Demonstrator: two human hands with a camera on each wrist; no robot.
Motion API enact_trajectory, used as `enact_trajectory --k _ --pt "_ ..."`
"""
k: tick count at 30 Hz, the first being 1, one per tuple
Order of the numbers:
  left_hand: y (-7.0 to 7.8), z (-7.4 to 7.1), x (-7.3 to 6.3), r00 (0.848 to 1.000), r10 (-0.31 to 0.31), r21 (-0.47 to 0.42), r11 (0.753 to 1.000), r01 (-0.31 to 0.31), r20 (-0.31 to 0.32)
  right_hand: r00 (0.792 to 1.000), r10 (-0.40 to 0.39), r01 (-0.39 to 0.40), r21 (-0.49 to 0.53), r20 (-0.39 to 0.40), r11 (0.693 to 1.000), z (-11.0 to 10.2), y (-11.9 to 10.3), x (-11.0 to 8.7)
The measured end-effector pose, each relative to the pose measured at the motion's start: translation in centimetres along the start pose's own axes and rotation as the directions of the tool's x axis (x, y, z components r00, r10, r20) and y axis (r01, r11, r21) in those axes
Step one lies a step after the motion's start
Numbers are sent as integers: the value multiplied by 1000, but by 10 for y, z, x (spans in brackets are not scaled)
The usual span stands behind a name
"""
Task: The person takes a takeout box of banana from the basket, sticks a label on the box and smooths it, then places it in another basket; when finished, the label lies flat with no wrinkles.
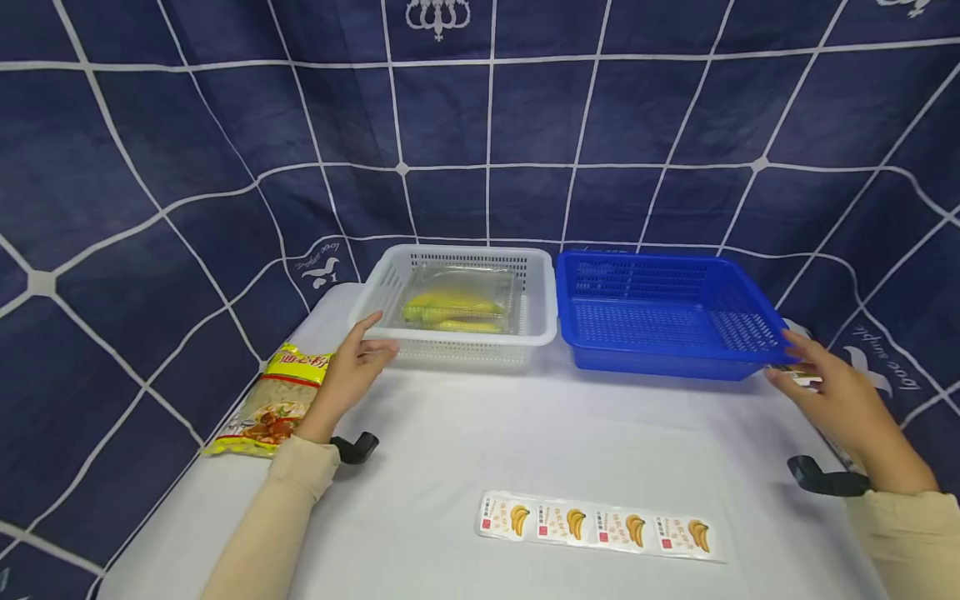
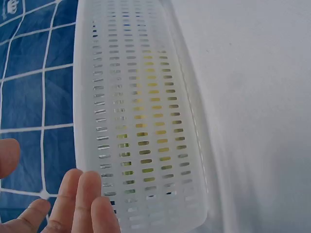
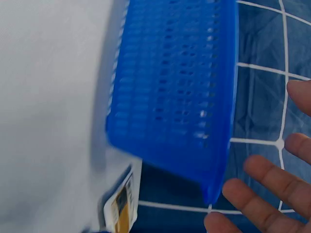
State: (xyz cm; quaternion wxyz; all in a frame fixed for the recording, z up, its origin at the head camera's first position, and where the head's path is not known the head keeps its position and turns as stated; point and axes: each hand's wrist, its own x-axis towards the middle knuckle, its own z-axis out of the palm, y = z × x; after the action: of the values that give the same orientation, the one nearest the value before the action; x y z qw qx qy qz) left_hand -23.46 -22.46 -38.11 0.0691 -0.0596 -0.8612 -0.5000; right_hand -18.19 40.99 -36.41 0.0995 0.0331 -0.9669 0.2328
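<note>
A white plastic basket (image 1: 542,300) stands at the back of the table, holding a clear plastic box (image 1: 480,282) with yellow-green bananas or similar fruit (image 1: 453,307) inside. My left hand (image 1: 352,367) is at this basket's front left corner, fingers loosely extended; in the left wrist view the fingertips lie close to the rim, and contact is hard to tell. Right of the white basket sits a blue basket (image 1: 630,321) with nothing visible in it. Beside its front right corner is my right hand (image 1: 840,400), its fingers spread and holding nothing, as the right wrist view shows.
A yellow-and-clear food bag (image 1: 281,400) lies at the left, partly behind the left hand. Near the front lies a strip of banana-print stickers (image 1: 600,527). Another packet (image 3: 121,206) is partly hidden by the right hand. A dark blue checked cloth (image 1: 525,125) hangs behind.
</note>
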Motion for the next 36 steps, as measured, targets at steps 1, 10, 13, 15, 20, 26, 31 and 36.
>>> enact_trajectory --k 1,10,13,15,20,26,31,36 --pt "-1 1 4 1000 -22 -37 999 22 13 1000 -10 10 22 6 1000 0 -1 2" --pt "2 -5 31 969 -201 -131 967 220 142 994 -112 113 164 -16 980 -2 -6 18" --pt "2 -10 38 951 -228 -111 961 255 207 992 -128 130 210 -24 969 -1 -9 24" --pt "0 -12 40 943 -236 -114 957 268 234 991 -133 134 234 -18 963 1 -12 29" --pt "-13 -7 45 946 -227 -195 942 273 230 987 -159 155 333 -15 930 6 -22 42" --pt "-27 14 54 975 -210 -258 940 222 75 971 -239 221 458 -19 861 13 -33 59" --pt "-32 29 57 975 -215 -356 917 181 -58 958 -286 232 549 14 803 20 -46 74" --pt "-38 30 56 979 -182 -411 903 128 -96 959 -265 174 536 98 826 25 -64 88"
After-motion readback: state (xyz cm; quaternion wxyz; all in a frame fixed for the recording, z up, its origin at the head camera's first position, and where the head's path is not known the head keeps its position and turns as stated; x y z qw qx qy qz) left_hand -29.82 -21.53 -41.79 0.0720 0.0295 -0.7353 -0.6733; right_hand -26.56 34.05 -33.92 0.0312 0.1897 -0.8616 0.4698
